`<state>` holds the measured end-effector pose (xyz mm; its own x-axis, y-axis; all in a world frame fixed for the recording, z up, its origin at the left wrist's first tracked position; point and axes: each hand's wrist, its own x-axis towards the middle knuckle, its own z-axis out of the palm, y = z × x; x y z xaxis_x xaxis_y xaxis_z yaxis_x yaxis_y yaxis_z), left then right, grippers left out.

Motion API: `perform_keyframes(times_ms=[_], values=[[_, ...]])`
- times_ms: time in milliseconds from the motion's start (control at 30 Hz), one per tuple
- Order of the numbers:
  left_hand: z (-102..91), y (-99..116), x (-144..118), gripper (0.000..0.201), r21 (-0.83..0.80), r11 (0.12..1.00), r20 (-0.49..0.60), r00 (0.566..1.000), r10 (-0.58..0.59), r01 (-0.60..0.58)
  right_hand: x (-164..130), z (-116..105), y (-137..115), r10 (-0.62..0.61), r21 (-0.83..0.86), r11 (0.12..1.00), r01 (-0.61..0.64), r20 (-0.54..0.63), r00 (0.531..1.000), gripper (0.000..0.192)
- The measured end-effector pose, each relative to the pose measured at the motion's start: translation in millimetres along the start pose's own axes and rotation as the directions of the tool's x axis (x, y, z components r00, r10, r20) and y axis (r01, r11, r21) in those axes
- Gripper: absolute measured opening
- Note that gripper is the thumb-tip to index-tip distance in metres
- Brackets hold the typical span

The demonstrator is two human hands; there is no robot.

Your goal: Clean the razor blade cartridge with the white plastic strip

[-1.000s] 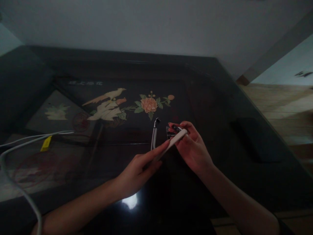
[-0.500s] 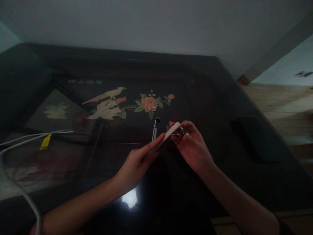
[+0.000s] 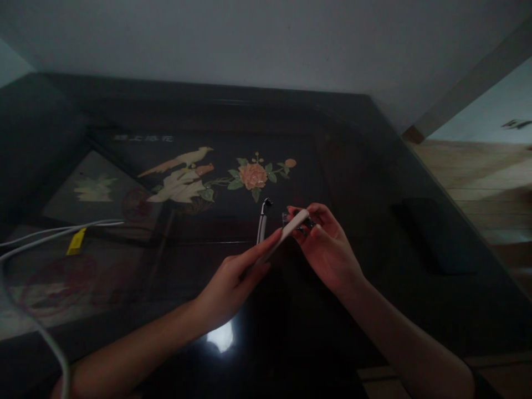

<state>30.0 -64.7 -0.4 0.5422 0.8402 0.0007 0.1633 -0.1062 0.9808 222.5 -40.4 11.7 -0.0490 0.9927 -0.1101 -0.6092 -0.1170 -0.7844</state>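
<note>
My left hand [image 3: 233, 280] holds a slim white stick-like tool [image 3: 286, 235] between thumb and forefinger, its far end raised toward my right hand. My right hand [image 3: 328, 249] is closed on a small dark object [image 3: 305, 223] at its fingertips, and the tool's tip touches it. What the small object is cannot be told in the dim light. Just left of the tool, a thin silver and black piece [image 3: 262, 220] lies on the dark glossy table [image 3: 353, 166].
The table top carries a bird and flower inlay [image 3: 216, 174] at the back. White cables [image 3: 50, 233] with a yellow tag [image 3: 75, 243] run along the left. A dark flat rectangle [image 3: 432, 235] lies at the right, near the table's edge and a wooden floor [image 3: 486, 177].
The white tool's tip rose and moved left across my right fingertips; both hands shifted slightly up. The thin silver piece stayed where it was.
</note>
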Motion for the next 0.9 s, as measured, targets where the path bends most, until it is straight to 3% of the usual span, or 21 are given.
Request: perform_keyframes(times_ms=[333, 900], values=[[-0.5, 5.1, -1.9, 0.056, -0.047, 0.998, 0.078, 0.997, -0.026, 0.03, -1.3, 0.9, -0.9, -0.006, 0.006, 1.0, 0.006, 0.036, 0.999, 0.033], [-1.2, -1.4, 4.0, 0.052, 0.026, 0.999, -0.067, 0.997, -0.036, 0.038, 0.1, 0.7, -0.5, 0.023, 0.042, 0.999, -0.023, -0.013, 1.0, 0.03]])
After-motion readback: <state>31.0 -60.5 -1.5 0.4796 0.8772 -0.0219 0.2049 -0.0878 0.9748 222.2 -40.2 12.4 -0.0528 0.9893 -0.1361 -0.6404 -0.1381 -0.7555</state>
